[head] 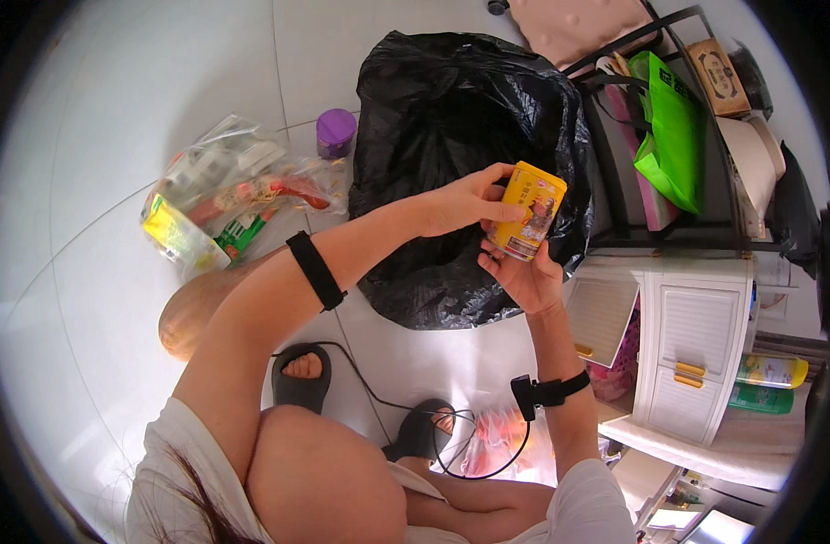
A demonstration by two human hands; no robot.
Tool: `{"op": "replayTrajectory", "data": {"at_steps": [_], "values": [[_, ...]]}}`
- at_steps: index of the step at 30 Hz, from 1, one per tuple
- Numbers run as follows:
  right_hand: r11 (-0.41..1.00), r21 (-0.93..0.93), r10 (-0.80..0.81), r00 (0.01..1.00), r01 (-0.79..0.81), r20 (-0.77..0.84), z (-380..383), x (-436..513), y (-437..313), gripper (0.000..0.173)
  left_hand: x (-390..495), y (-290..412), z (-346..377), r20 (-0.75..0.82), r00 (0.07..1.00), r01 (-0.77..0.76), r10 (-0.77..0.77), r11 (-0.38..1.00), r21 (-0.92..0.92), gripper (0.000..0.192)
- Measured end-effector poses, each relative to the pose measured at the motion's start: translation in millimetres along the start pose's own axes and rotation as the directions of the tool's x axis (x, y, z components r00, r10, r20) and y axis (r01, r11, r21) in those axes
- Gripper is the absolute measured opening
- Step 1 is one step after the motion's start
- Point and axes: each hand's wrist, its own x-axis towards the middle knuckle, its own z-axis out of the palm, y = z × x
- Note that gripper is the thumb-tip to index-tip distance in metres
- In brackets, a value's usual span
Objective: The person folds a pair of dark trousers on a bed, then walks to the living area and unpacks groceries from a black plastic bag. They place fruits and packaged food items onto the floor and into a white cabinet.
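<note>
In the head view both hands grip a yellow tin-like box (528, 212) with rounded corners, printed with a picture and writing. My left hand (479, 202) grasps it from the left, thumb across the front and fingers behind. From below, my right hand (527, 275) supports the bottom end, thumb at the lower right. The box is held over an open black plastic bag (415, 272), whose dark inside hides any contents. Just left of the bag stands a purple lidded jar (335, 134). Beside it, a clear plastic bag (235, 139) contains several food packets on the floor.
A bright green tote bag (670, 136) sits in a black-framed rack at right. Below it, a white cabinet (697, 326) has one door (602, 316) ajar. A black cable (360, 381) loops from the right forearm past both slippers. A clear bag of reddish items (503, 442) lies near the right foot.
</note>
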Motion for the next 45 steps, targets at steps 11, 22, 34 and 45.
{"op": "replayTrajectory", "data": {"at_steps": [11,22,34,45], "values": [[0.990,0.086,-0.093,0.981,0.108,-0.168,22,11,14,0.051,-2,-14,9,-0.282,0.943,-0.113,0.178,0.966,0.231,0.085],[0.957,0.291,0.015,0.995,0.014,-0.097,25,13,19,0.067,4,-10,10,-0.278,0.960,0.034,-0.024,0.999,0.029,0.051],[0.914,0.385,0.140,0.990,-0.124,-0.013,19,11,23,0.078,1,-9,7,-0.216,0.974,0.053,-0.070,0.995,-0.085,0.046],[0.281,-0.879,-0.389,0.791,-0.385,-0.471,-70,52,27,0.035,-59,39,-88,-0.666,0.531,0.052,0.524,0.765,0.642,0.071]]}}
